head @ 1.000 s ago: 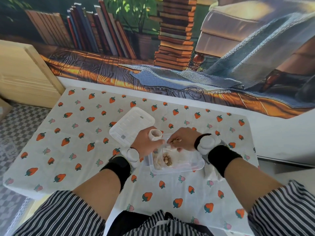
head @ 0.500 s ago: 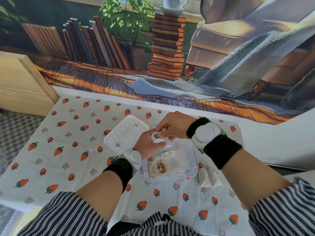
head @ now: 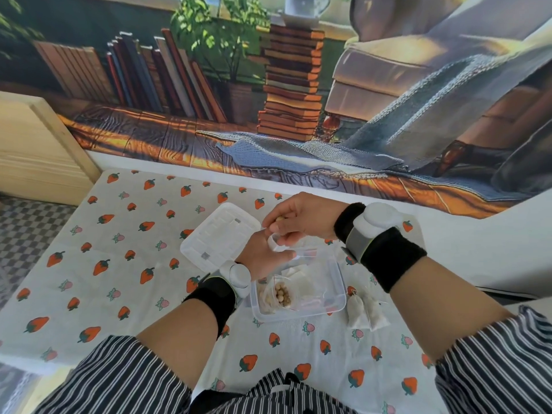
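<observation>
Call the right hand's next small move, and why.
Probably release the beans into the small white cup. The right hand pinches a few tan beans right at the cup's opening, the left hand holds the cup by the clear box, and sachets lie beside the box, so dropping them in looks like the natural step.

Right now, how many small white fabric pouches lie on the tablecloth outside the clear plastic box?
2. One small white fabric pouch lies just right of the clear plastic box, the second beside it. Others may hide inside.
</observation>
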Action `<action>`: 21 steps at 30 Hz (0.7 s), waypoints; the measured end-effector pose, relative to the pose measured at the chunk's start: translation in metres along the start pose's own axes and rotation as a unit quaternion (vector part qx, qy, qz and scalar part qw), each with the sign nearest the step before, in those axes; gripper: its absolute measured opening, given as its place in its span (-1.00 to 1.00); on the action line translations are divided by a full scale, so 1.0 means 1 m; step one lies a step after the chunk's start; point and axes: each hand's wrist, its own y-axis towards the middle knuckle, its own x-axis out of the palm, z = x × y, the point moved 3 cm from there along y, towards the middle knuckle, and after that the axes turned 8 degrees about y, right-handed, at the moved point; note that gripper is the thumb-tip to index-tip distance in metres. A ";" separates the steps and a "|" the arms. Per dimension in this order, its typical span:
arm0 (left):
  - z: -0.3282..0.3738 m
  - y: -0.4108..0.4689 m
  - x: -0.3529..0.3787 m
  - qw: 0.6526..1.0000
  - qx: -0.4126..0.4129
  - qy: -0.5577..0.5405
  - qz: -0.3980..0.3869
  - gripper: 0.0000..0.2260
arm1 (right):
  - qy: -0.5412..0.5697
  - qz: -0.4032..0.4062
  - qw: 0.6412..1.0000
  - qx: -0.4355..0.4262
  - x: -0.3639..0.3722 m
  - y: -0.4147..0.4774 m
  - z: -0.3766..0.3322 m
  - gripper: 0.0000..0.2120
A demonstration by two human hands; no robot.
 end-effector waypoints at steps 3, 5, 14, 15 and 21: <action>0.004 0.001 0.000 1.000 0.001 0.006 0.009 -0.75 | 0.059 0.004 0.998 0.007 0.000 0.001 0.007 -0.77; 0.006 0.003 0.000 1.000 -0.003 0.011 0.013 -0.78 | 0.080 0.002 0.997 0.014 -0.001 0.001 0.012 -0.79; 0.007 0.006 0.002 1.000 0.001 0.012 0.002 -0.72 | 0.123 0.032 0.992 -0.003 -0.010 -0.002 0.014 -0.83; 0.007 0.006 0.002 1.000 0.004 0.006 0.002 -0.72 | 0.126 0.040 0.991 -0.008 -0.012 -0.002 0.013 -0.83; 0.009 0.006 0.002 1.000 0.005 -0.017 0.010 -0.69 | 0.115 0.048 0.992 0.017 -0.025 -0.005 0.011 -0.79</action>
